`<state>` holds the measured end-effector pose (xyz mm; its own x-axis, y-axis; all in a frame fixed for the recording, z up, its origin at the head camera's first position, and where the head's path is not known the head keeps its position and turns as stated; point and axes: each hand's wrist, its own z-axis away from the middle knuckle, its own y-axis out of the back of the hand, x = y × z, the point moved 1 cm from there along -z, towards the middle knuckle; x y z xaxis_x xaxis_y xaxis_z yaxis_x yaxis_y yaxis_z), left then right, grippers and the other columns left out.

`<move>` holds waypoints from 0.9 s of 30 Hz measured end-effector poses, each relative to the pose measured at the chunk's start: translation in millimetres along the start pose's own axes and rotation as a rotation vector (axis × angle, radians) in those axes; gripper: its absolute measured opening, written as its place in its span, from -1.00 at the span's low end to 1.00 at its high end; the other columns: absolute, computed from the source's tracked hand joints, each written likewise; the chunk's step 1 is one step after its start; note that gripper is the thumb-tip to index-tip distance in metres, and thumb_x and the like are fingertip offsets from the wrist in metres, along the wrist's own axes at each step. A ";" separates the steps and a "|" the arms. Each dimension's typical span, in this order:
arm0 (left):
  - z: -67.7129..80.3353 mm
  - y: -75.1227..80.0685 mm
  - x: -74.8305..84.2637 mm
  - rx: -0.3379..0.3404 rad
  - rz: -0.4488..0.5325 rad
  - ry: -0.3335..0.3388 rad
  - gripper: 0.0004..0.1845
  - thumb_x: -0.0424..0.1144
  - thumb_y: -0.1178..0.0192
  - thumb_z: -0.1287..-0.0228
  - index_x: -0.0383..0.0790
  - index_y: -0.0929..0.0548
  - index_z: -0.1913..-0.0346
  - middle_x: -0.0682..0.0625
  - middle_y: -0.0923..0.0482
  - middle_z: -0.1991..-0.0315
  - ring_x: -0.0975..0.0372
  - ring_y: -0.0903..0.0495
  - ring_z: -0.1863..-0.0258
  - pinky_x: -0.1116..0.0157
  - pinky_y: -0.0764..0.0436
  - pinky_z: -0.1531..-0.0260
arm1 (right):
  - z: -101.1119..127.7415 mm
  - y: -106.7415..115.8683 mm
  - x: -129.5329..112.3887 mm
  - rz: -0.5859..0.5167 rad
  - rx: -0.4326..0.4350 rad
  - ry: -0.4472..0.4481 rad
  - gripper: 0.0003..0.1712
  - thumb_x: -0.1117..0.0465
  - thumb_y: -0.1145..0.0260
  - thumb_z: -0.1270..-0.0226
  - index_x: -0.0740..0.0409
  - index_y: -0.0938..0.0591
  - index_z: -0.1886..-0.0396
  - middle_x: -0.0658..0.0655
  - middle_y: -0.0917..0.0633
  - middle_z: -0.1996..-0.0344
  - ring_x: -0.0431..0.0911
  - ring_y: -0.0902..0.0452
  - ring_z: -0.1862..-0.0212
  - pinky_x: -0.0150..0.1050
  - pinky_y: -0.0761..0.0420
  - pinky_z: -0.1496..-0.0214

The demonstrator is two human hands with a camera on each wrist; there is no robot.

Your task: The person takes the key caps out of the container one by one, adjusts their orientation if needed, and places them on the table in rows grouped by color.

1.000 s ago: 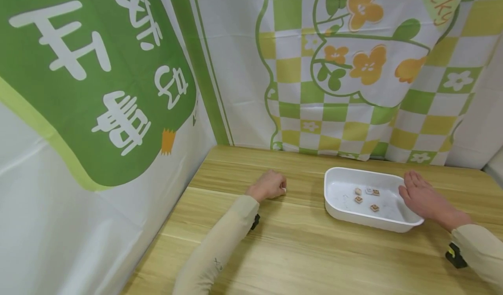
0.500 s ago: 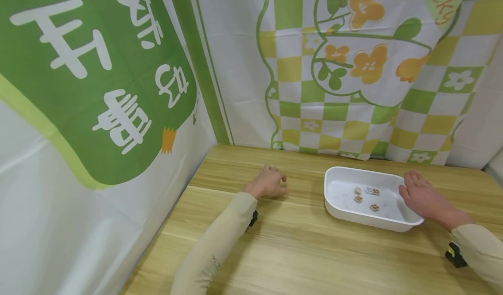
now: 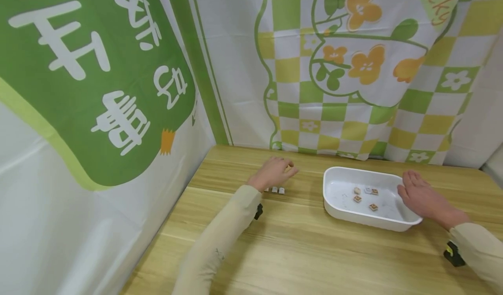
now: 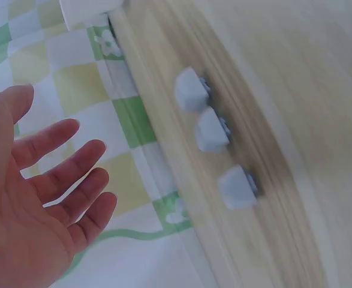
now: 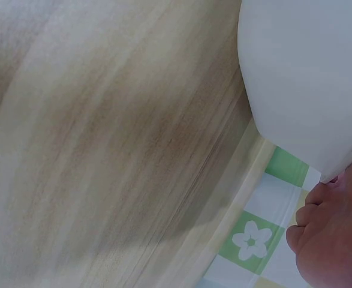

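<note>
Three small white keycaps (image 3: 274, 190) in a row on the surface (image 3: 298, 251), left of the white tray (image 3: 338, 205). Just released, by the look: left hand (image 3: 273, 172) above, fingers spread, holding nothing. Right hand (image 3: 422, 199) flat against tray's far end, steadying. Next, likely another pick from the tray.

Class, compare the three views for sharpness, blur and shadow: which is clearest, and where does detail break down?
Head view: sharpest, evenly lit, soft shadows under the white tray and left hand. Left wrist view: the three small pieces and wood grain are smeared, the hand is clearer. Right wrist view: the tabletop is blurred, the tray's wall is a featureless white, and the right hand is partly cropped.
</note>
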<state>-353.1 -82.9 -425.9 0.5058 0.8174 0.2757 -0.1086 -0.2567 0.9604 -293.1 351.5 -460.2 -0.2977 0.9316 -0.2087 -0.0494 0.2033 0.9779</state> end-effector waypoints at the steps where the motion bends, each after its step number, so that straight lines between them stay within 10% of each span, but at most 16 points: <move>1: -1.2 0.1 2.1 0.000 0.000 0.000 -0.45 0.16 0.21 -0.55 -0.11 -0.49 -0.30 0.00 -0.55 -0.23 0.11 -0.47 -0.26 0.10 -0.34 -0.36 | -0.2 0.0 -0.1 0.001 0.000 0.001 -0.20 0.00 0.36 -0.62 0.75 0.07 -0.37 0.77 0.07 -0.33 0.56 0.18 -0.42 0.36 0.04 -0.43; 27: -36.9 -16.9 75.1 0.028 -0.074 -0.083 -0.55 0.04 0.13 -0.53 -0.09 -0.52 -0.26 0.05 -0.56 -0.23 0.14 -0.48 -0.27 0.23 -0.39 -0.32 | -1.5 -5.1 3.8 0.032 0.064 0.024 -0.23 0.05 0.31 -0.62 0.78 0.01 -0.34 0.79 -0.01 -0.31 0.58 0.09 -0.39 0.36 -0.02 -0.42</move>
<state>-344.9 1.9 -420.0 0.5807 0.7895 0.1988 -0.0455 -0.2124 0.9761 -295.4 353.5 -466.0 -0.3206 0.9306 -0.1766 0.0211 0.1934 0.9809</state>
